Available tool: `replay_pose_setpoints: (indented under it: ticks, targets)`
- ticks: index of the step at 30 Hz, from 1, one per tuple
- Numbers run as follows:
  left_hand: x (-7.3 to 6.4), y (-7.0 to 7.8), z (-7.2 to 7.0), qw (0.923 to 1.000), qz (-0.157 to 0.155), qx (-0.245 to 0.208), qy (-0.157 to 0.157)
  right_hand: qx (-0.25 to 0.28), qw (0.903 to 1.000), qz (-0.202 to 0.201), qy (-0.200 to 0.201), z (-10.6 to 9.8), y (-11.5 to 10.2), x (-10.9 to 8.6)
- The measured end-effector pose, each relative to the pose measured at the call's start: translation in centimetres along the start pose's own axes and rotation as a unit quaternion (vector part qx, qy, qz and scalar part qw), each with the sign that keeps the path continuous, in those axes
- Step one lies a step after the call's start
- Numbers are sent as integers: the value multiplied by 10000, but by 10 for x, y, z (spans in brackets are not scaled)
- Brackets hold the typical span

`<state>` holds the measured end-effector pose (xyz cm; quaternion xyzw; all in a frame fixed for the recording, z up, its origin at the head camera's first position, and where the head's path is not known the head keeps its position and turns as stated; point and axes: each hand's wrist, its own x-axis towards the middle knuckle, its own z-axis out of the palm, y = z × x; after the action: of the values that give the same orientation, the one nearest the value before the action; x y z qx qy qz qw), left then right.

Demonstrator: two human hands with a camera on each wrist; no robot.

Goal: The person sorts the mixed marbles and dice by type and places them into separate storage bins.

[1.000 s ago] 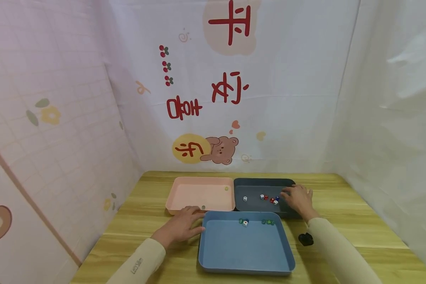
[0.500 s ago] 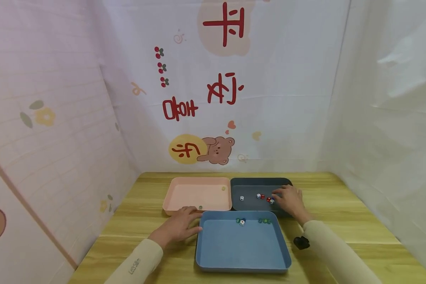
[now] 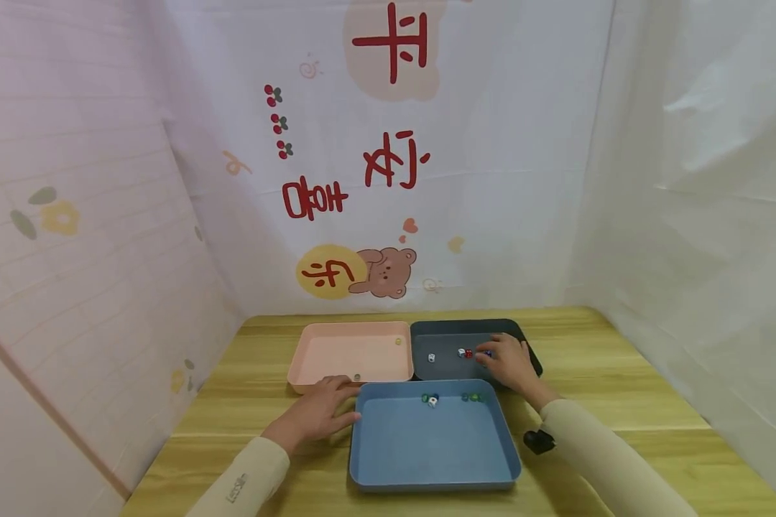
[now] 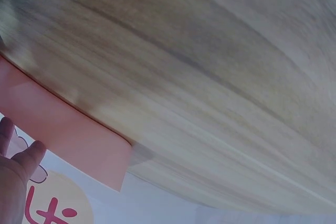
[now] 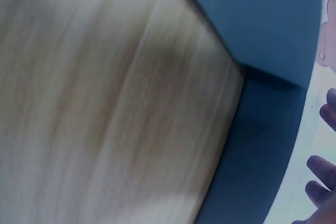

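My right hand [image 3: 512, 362] reaches over the dark tray [image 3: 449, 368], its fingers parted and lightly bent. Between thumb and fingers shows a blue die [image 3: 488, 352]; other dice there are hidden by the hand. Left of it lie a red die [image 3: 468, 353] and a white die [image 3: 462, 352] side by side, with another white die [image 3: 431, 357] farther left. In the right wrist view the fingers [image 5: 321, 171] are spread past the tray's wall. My left hand [image 3: 320, 413] has loose fingers at the left edge of the light blue tray [image 3: 433, 449].
The pink tray [image 3: 352, 350] holds two small pieces and stands left of the dark one. In the blue tray, a white die [image 3: 432, 402] and several green pieces [image 3: 472, 397] lie along the far wall. A black object [image 3: 539, 441] sits beside the right sleeve.
The right hand has moved inward over the dark tray and now covers red and white dice seen earlier. The left hand stays at the blue tray's edge. The head view has shifted slightly.
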<state>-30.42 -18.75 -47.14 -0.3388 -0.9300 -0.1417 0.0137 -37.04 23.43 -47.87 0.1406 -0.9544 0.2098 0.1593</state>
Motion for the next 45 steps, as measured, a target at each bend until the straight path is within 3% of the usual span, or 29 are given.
replay_pose_setpoints:
  ticks: [6, 10, 14, 19, 24, 35, 45]
  targets:
    - [2, -1, -1, 10000, -23, 18, -23, 73, 9993, -359, 20, -1, -9, 2]
    - [6, -1, -1, 9999, -13, -10, 110, 361, 9968, -664, -268, -3, -16, 6]
    - [8, -1, 2, 10000, -51, -40, 50, 582, 9904, -1060, -670, 0, -26, 1]
    - [4, -4, 2, 9998, -128, -146, 3, 289, 9800, -1603, -1141, 12, -45, -5]
    - [2, -4, 5, 9998, -59, -156, -83, -138, 9711, -1896, -1446, 24, -53, -17]
    - [3, -4, 1, 10000, -48, 70, -33, -495, 9583, -2489, -1314, 30, -51, -19]
    - [2, -5, 1, 10000, 54, 67, 17, -468, 9603, -2473, -1204, 39, -52, -19]
